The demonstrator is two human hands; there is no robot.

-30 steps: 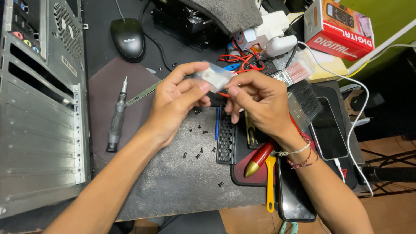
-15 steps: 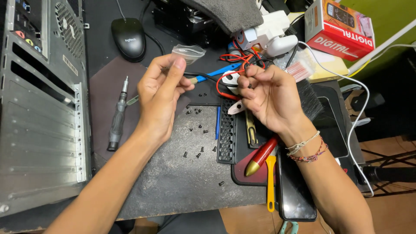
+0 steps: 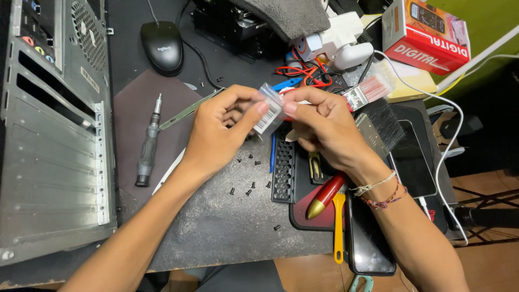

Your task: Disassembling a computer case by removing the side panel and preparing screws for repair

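My left hand (image 3: pixel 216 135) and my right hand (image 3: pixel 324 127) meet above the dark work mat (image 3: pixel 216 216). Between their fingertips they pinch a small clear plastic packet (image 3: pixel 268 111) with a barcode label, held upright. Several tiny black screws (image 3: pixel 250 186) lie loose on the mat just under my hands. A bracelet of cord and beads circles my right wrist.
A grey computer case (image 3: pixel 48 135) lies at left. A black screwdriver (image 3: pixel 147 148) and a black mouse (image 3: pixel 161 46) lie beside it. A screwdriver-bit holder (image 3: pixel 283 173), a red-and-gold tool (image 3: pixel 324 196), a yellow pry tool (image 3: pixel 338 227), a phone (image 3: pixel 370 243), a brush (image 3: pixel 378 116) and a red box (image 3: pixel 427 32) crowd the right side.
My hands were apart half a second ago, the left one lifting the clear packet alone. They have come together again, and both now pinch the packet.
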